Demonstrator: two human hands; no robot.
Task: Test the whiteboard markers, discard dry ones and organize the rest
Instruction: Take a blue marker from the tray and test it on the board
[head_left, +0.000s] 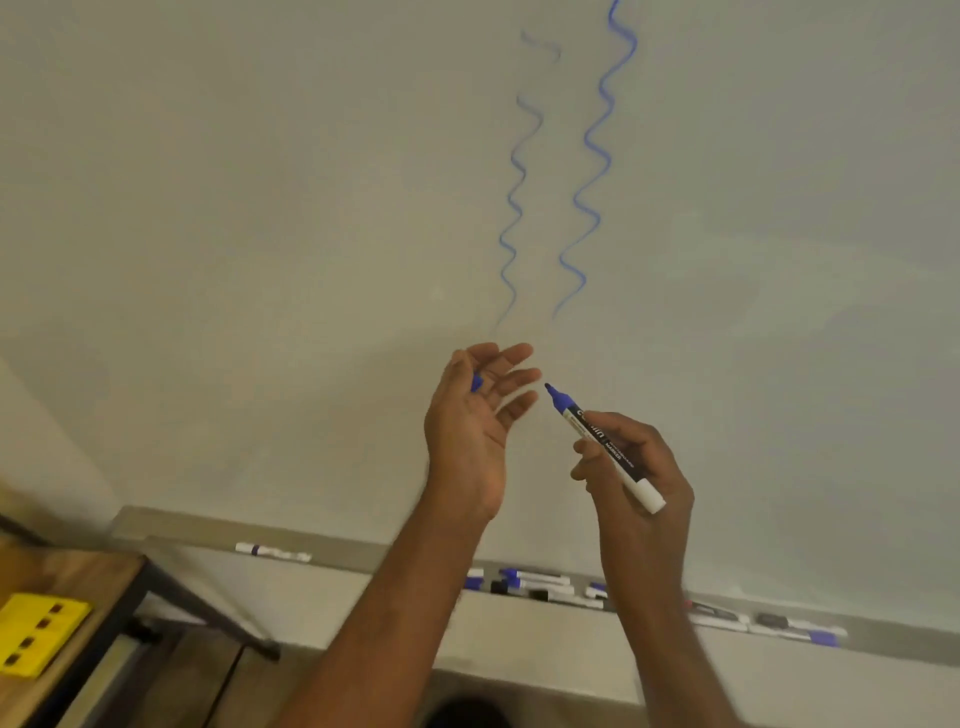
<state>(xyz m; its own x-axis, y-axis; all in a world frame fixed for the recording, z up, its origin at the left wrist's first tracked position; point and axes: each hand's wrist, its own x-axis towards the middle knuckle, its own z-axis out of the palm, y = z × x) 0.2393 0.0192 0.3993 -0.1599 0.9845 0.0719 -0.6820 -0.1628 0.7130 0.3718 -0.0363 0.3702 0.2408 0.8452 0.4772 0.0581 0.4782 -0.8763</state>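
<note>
My right hand (636, 462) grips an uncapped blue whiteboard marker (605, 446), its tip pointing up-left toward my left hand. My left hand (475, 421) is raised palm-up with fingers spread, and the blue cap (476, 383) is pinched between thumb and palm. On the whiteboard (260, 208) above the hands run two wavy blue test lines: a bold blue line (589, 171) on the right, and to its left a thinner blue line (514, 208) that is faint near the top. Several markers (540, 584) lie in the board's tray below my arms.
One capped marker (272, 552) lies alone on the tray (363, 551) at the left. More markers (779, 623) lie at the tray's right end. A wooden table (67, 577) with a yellow block (36, 634) stands at lower left.
</note>
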